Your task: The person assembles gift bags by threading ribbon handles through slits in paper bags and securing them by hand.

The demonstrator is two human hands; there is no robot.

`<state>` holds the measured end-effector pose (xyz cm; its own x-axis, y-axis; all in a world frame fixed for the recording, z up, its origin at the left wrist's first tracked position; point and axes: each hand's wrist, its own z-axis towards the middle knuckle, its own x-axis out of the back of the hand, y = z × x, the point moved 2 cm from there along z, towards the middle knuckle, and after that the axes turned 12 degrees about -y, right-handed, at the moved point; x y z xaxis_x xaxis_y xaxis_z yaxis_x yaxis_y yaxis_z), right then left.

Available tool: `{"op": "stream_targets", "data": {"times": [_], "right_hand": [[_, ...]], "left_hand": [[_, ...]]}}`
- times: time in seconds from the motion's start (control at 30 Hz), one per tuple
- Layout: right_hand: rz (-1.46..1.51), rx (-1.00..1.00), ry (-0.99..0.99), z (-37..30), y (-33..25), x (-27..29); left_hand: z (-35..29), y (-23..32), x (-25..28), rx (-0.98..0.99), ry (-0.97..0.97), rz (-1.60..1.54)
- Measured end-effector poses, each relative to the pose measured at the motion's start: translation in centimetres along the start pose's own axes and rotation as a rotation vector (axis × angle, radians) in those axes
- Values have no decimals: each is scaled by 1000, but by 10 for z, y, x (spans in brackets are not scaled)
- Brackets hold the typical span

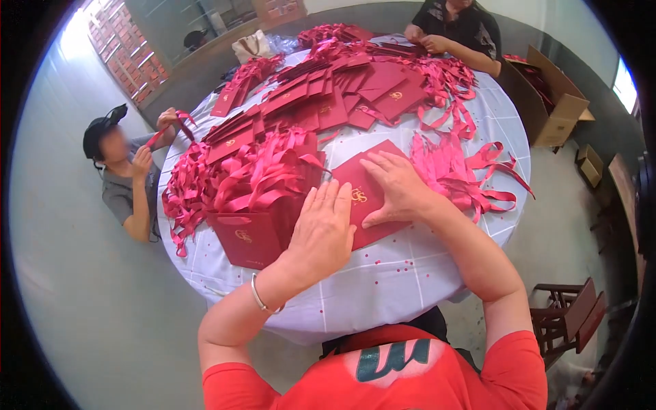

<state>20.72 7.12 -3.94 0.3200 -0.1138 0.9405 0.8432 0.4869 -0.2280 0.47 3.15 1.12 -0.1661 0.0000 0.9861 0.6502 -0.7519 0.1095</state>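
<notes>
A flat dark red paper bag (367, 234) with a gold emblem lies in front of me on the table. My left hand (322, 225), a bangle on its wrist, rests along the bag's left side with its fingers stretched out. On the bag's right part, my right hand (396, 186) lies with thumb and fingers spread. Close to my left hand stand several more red paper bags (239, 238), tilted against one another. Loops of pink ribbon (256, 174) spill over their tops. More pink ribbons (447, 167) lie just right of the bag under my hands.
The round table has a white cloth (342, 301) dotted with small red discs. A pile of red bags (321, 102) fills its far half. One person (126, 164) handles ribbon at left; another (459, 34) works at the far side. An open carton (547, 102) and wooden stools (570, 318) stand right.
</notes>
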Motion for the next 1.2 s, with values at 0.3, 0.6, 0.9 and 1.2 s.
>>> {"op": "stream_targets", "data": {"times": [0.3, 0.6, 0.9, 1.2], "right_hand": [[8, 88, 70, -8, -14, 6], [-10, 90, 68, -12, -26, 13], [178, 115, 131, -11, -3, 17], [-151, -713, 202, -94, 85, 93]], "left_hand": [[27, -24, -35, 59, 30, -66], [17, -24, -37, -47, 196, -58], [18, -28, -36, 67, 113, -216], [13, -28, -39, 10, 121, -251]]}}
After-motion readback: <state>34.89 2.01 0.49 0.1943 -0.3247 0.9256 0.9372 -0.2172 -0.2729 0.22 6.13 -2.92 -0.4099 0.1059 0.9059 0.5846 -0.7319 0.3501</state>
